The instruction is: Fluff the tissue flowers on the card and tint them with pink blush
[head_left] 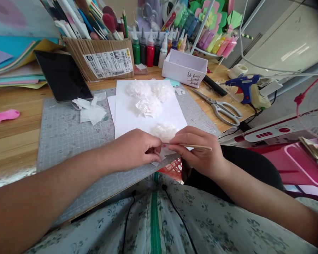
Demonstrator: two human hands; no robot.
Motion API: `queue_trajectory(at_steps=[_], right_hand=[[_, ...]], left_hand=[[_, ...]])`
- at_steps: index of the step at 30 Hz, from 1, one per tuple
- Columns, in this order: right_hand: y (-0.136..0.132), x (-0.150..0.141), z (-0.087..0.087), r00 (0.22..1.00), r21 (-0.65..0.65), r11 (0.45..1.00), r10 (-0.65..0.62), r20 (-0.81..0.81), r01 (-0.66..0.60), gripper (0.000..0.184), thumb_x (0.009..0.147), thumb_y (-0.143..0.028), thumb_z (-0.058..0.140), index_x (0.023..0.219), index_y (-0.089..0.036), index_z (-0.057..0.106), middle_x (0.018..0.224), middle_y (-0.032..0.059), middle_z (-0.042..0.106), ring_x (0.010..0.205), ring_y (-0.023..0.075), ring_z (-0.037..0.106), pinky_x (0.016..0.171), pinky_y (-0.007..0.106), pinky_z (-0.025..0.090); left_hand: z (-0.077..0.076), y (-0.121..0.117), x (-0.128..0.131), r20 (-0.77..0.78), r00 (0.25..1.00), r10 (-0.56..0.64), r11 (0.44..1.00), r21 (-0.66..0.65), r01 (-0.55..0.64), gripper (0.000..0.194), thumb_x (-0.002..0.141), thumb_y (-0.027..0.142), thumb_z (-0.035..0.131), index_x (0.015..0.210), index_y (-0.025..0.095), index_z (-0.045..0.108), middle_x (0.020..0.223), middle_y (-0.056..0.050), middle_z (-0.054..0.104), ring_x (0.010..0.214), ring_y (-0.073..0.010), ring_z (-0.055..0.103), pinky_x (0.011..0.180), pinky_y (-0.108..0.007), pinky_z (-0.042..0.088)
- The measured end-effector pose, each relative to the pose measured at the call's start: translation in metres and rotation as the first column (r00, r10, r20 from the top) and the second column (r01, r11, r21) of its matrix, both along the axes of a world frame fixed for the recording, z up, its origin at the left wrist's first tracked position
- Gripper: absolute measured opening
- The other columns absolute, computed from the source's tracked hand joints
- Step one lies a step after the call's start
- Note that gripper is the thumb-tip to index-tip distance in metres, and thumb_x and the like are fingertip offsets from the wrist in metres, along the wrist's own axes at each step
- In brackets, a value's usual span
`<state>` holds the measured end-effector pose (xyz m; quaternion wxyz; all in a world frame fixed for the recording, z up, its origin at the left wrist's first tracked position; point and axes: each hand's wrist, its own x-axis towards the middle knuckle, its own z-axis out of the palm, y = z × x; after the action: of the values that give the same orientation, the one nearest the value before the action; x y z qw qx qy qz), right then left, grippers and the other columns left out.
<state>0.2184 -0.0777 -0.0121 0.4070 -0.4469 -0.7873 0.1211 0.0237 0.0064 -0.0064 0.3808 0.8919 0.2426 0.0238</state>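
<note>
Paper flower [164,131], white and ruffled, sits at the near side of a white sheet [125,121], just beyond the fingers; whether they touch it, I cannot tell. Its thin petals look crinkled, packed into a loose, low puff, their lower edge partly hidden. In front of it, the right hand [208,155] has a thin stick [198,146] in its grip, pinched between thumb and fingers. The left hand [137,150] curls at the stick's other end; its grip on stick or paper is unclear. The step in hand seems to be fine work with the stick's tip, and the next move probably calls for steady fingers and light pressure. Three similar flowers [149,107] cluster farther up the sheet. Around it lie a gray mat [59,141], torn scraps [91,112] and, on the desk [18,148], scissors [216,106].
</note>
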Motion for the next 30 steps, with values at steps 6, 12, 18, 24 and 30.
queue_trajectory(at_steps=[6, 12, 18, 24, 30], right_hand=[[0.0, 0.004, 0.002, 0.999, -0.004, 0.999, -0.051, 0.017, 0.051, 0.001, 0.082, -0.019, 0.066, 0.083, -0.019, 0.067, 0.074, 0.002, 0.067, 0.07, 0.013, 0.062, 0.063, 0.025, 0.049], [-0.003, 0.006, 0.006, 0.996, -0.029, 0.997, -0.066, -0.056, 0.065, 0.003, 0.083, -0.018, 0.064, 0.085, -0.02, 0.066, 0.075, 0.0034, 0.066, 0.071, 0.0148, 0.062, 0.064, 0.029, 0.049], [-0.014, 0.008, 0.015, 0.98, -0.045, 0.998, -0.055, -0.192, 0.048, 0.009, 0.083, -0.016, 0.062, 0.085, -0.023, 0.067, 0.072, 0.0038, 0.065, 0.068, 0.0161, 0.062, 0.061, 0.032, 0.049], [-0.019, 0.009, 0.014, 0.994, -0.05, 0.999, 0.012, -0.109, -0.017, 0.01, 0.083, -0.016, 0.062, 0.088, -0.024, 0.065, 0.074, 0.0034, 0.066, 0.068, 0.0163, 0.063, 0.06, 0.03, 0.051], [-0.02, 0.005, 0.009, 0.999, -0.045, 0.999, -0.005, -0.049, 0.003, 0.009, 0.084, -0.015, 0.061, 0.088, -0.022, 0.064, 0.077, 0.0042, 0.065, 0.07, 0.0148, 0.063, 0.06, 0.028, 0.051]], left_hand=[[-0.008, 0.001, 0.0, 0.108, 0.994, -0.016, 0.995, 0.103, 0.005, 0.016, 0.086, 0.022, 0.054, 0.085, 0.021, 0.07, 0.085, 0.0, 0.072, 0.079, -0.0154, 0.064, 0.071, -0.026, 0.044], [-0.006, -0.001, 0.005, 0.075, 0.985, 0.154, 0.984, 0.081, -0.16, 0.011, 0.083, 0.026, 0.057, 0.078, 0.021, 0.066, 0.073, 0.002, 0.068, 0.068, -0.0147, 0.061, 0.06, -0.025, 0.041], [-0.005, -0.006, 0.013, 0.002, 0.983, 0.185, 0.979, 0.09, -0.184, 0.009, 0.078, 0.028, 0.064, 0.073, 0.02, 0.062, 0.066, 0.003, 0.064, 0.061, -0.0141, 0.057, 0.054, -0.025, 0.034], [-0.005, -0.007, 0.015, -0.003, 0.987, 0.163, 0.975, 0.155, -0.161, 0.011, 0.078, 0.029, 0.066, 0.073, 0.02, 0.062, 0.068, 0.003, 0.065, 0.062, -0.0139, 0.056, 0.055, -0.024, 0.033], [-0.006, -0.007, 0.018, 0.001, 0.989, 0.151, 0.96, 0.238, -0.147, 0.019, 0.074, 0.031, 0.072, 0.07, 0.019, 0.057, 0.062, 0.004, 0.06, 0.057, -0.0125, 0.053, 0.053, -0.024, 0.031]])
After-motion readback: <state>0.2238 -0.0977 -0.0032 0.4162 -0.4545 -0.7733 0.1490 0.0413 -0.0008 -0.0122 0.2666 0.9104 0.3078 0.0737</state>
